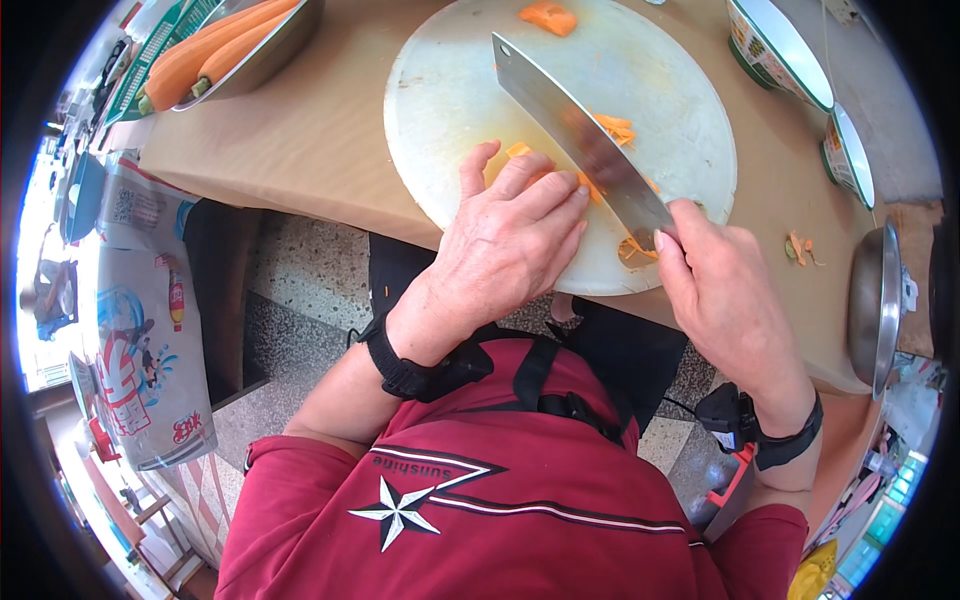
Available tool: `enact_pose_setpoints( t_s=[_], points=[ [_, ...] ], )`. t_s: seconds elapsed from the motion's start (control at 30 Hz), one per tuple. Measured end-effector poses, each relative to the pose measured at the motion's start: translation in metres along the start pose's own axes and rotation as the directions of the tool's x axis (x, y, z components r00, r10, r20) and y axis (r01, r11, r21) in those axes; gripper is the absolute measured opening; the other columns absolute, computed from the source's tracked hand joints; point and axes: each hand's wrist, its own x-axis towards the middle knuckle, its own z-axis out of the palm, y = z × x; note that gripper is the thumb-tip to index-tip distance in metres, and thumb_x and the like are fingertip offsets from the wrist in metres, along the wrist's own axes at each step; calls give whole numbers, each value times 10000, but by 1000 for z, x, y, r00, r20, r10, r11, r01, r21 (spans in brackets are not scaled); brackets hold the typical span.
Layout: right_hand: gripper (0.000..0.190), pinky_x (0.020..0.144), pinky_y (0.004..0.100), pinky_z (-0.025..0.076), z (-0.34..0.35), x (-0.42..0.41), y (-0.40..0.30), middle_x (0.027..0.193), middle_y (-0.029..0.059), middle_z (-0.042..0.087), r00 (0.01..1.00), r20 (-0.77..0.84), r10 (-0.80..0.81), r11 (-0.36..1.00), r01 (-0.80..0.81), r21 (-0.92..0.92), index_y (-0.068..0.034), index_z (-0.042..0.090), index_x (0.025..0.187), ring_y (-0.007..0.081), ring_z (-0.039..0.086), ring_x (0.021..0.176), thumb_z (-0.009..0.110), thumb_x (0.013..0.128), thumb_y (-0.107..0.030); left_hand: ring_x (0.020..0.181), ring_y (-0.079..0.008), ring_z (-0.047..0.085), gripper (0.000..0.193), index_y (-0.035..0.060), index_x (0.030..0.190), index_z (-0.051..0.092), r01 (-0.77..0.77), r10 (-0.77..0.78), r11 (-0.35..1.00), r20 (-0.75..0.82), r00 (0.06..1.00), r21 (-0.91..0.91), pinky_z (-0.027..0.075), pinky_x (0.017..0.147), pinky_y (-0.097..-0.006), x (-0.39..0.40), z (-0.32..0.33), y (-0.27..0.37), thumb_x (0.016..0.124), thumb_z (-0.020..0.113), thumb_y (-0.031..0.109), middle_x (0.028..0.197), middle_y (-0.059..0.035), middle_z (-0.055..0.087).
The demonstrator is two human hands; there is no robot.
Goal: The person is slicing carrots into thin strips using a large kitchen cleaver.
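Note:
My right hand [724, 292] grips the handle of a wide cleaver [581, 139], whose blade slants up and left across a round white cutting board [442, 82]. Just left of the blade, my left hand [510, 232] presses down on a carrot piece [519, 151] that its fingers mostly cover. Thin carrot shreds [616, 129] lie on the blade's far side, and more shreds [636, 251] sit by the board's near right rim. A thick carrot chunk [549, 17] rests near the far edge of the board.
Whole carrots [217, 52] fill a metal bowl [289, 45] at the table's far left. Enamel bowls [780, 49] and a steel basin [874, 307] line the right side. Carrot scraps [802, 247] lie on the brown-covered table [315, 142]. A printed sack [154, 300] stands at the left.

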Motion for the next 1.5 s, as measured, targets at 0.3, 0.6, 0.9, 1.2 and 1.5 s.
enact_pose_setpoints(
  t_s=[0.3, 0.6, 0.9, 1.2, 1.5],
  points=[
    [206, 548, 464, 368, 7, 39, 4, 640, 260, 502, 994, -77, -81, 995, 85, 49, 47, 446, 837, 447, 491, 595, 538, 950, -99, 1096, -210, 573, 275, 101, 1077, 703, -7, 7, 1000, -15, 1000, -17, 324, 1034, -511, 1, -1, 1, 803, 714, 128, 1095, -12, 637],
    [190, 524, 425, 355, 4, 20, 5, 620, 219, 478, 988, -149, -39, 995, 52, 81, 37, 450, 852, 383, 473, 543, 548, 950, -93, 1094, -207, 573, 281, 104, 1081, 698, -13, 12, 1000, -15, 1000, -17, 322, 1031, -527, 0, -1, 0, 801, 713, 123, 1091, -9, 630],
    [133, 621, 534, 440, 2, 8, 0, 709, 278, 586, 1000, -20, 12, 1000, -11, 14, 35, 509, 938, 473, 589, 710, 532, 952, -95, 1106, -206, 566, 275, 109, 1084, 698, -10, 10, 1000, -3, 1000, -5, 323, 1030, -533, 0, -1, -2, 810, 704, 131, 1095, -4, 629],
    [144, 642, 526, 469, 6, 16, -8, 736, 265, 616, 999, -6, -51, 996, 50, -70, 52, 525, 962, 459, 608, 712, 530, 941, -91, 1093, -199, 542, 242, 62, 1047, 681, -31, 31, 1000, -45, 999, -3, 329, 1036, -549, 1, 0, -2, 828, 673, 166, 990, -12, 588],
    [175, 539, 450, 377, 13, 31, 3, 642, 234, 514, 977, -208, -55, 997, 65, 45, 39, 471, 863, 420, 514, 581, 549, 945, -94, 1094, -209, 576, 272, 99, 1071, 706, -1, 0, 1000, -31, 1000, -27, 319, 1034, -526, 0, 1, -1, 801, 715, 129, 1086, -11, 644]
  ],
)
